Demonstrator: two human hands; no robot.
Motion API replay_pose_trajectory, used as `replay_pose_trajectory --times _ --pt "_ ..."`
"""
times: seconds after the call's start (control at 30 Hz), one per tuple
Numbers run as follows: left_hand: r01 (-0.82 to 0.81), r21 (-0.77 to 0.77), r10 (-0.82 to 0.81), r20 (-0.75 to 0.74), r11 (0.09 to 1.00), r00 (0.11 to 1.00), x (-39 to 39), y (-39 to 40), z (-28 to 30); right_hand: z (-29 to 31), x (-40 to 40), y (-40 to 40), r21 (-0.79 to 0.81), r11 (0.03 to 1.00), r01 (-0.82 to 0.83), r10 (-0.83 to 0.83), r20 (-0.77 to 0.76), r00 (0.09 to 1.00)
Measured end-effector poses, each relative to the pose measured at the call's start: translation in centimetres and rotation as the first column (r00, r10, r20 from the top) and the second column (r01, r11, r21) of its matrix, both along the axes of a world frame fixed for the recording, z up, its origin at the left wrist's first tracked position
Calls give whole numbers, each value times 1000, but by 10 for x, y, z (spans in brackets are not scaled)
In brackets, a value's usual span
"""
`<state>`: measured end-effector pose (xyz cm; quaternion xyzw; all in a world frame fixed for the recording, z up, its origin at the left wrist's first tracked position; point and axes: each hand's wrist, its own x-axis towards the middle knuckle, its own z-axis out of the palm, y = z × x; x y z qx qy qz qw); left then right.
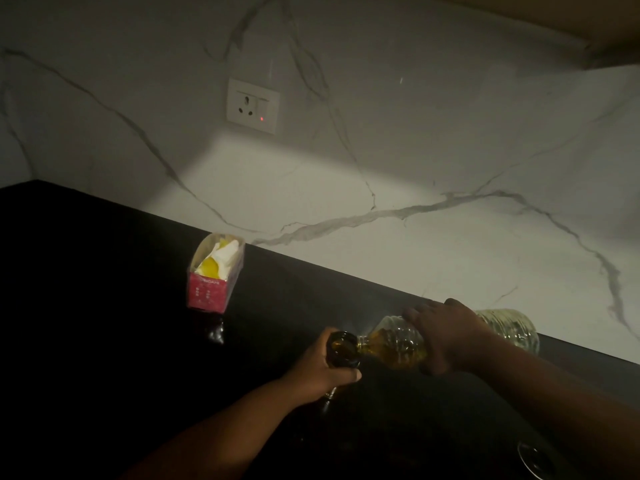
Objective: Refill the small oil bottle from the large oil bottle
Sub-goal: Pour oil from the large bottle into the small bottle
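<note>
Left grip [325, 365]: wrapped around small dark bottle [343, 349], mouth up. Right grip [446, 337]: clasping large clear bottle [398, 344], tipped sideways, neck touching small bottle's mouth above the tabletop [104, 306].

Kitchen: dark counter [104, 306], marble backsplash [415, 150]

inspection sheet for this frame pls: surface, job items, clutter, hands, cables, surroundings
Surface: black countertop, dim light, far edge against the wall.
Job's things: large oil bottle tipped on its side, neck at the mouth of the small oil bottle; yellow oil pooled at the neck end.
Clutter: pink carton with white and yellow contents; glass rim at bottom right.
Hands: left hand wraps the small bottle; right hand grips the large one.
Cables: nothing seen.
Surroundings: marble backsplash; wall socket, red indicator lit.
</note>
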<state>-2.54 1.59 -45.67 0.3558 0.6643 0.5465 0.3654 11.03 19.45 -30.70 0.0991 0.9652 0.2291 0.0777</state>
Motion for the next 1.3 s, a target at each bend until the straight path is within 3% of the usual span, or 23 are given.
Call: replay_pose_trajectory --times 0.8,1.3 --pt "8 2 -8 -51 1000 999 -5 1 -7 3 1 -17 -9 988 153 -152 41 987" --pt "13 2 -13 -64 1000 998 -6 -1 -5 -3 4 -15 -24 988 155 -154 14 988"
